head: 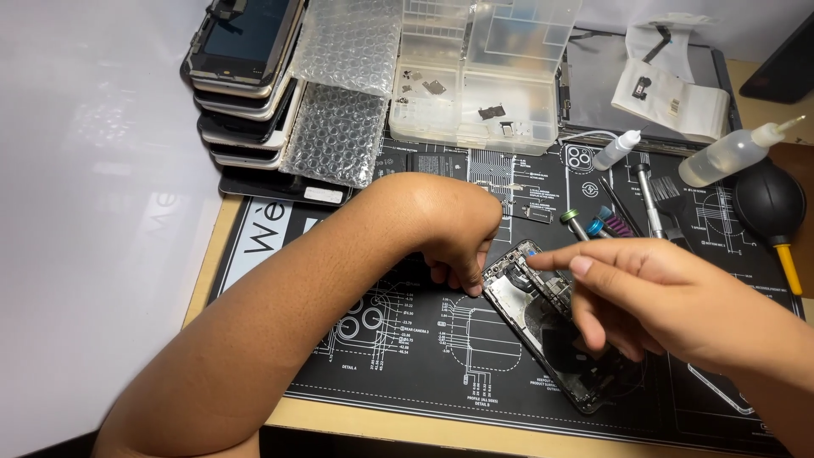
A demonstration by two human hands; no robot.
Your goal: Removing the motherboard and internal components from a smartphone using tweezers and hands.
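Head view: opened phone under both my hands on the counter

My left hand [458, 246] curls down, fingertips pressing the far-left edge of the opened phone [551, 326] on the black repair mat [398, 339]; my right hand [670, 301] hovers over its middle, forefinger and thumb stretched out, grip loose with nothing visibly held. I judge I'm working inside the chassis; next needs a steady fingertip on the small parts near the far end
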